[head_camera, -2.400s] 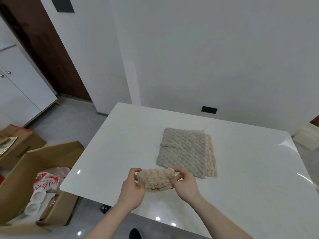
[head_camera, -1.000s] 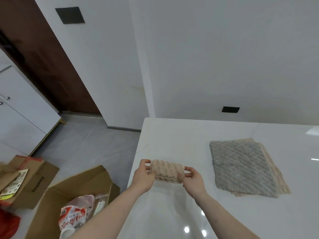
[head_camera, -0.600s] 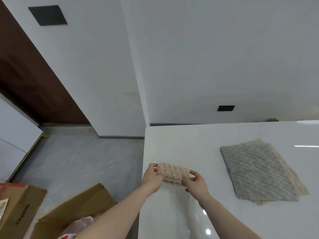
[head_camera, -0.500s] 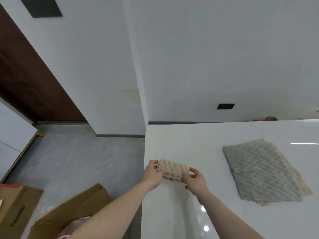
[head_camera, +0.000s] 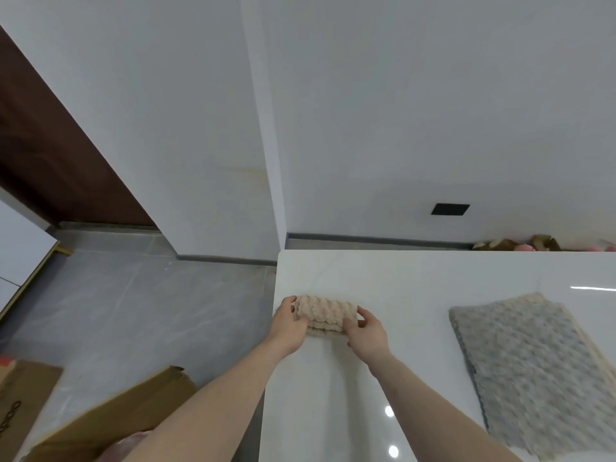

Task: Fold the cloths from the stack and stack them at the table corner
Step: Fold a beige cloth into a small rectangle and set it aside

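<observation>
The folded beige cloth (head_camera: 325, 315) sits between both hands near the table's (head_camera: 416, 278) far left corner, close to the left edge. The left hand (head_camera: 289, 326) grips its left end, fingers curled round it; the right hand (head_camera: 366, 331) pinches the right end between thumb and fingers. Whether the cloth rests on the surface or just above it cannot be told. Well apart to the right lies the stack (head_camera: 533, 368), with 1 grey cloth on top over a beige one.
</observation>
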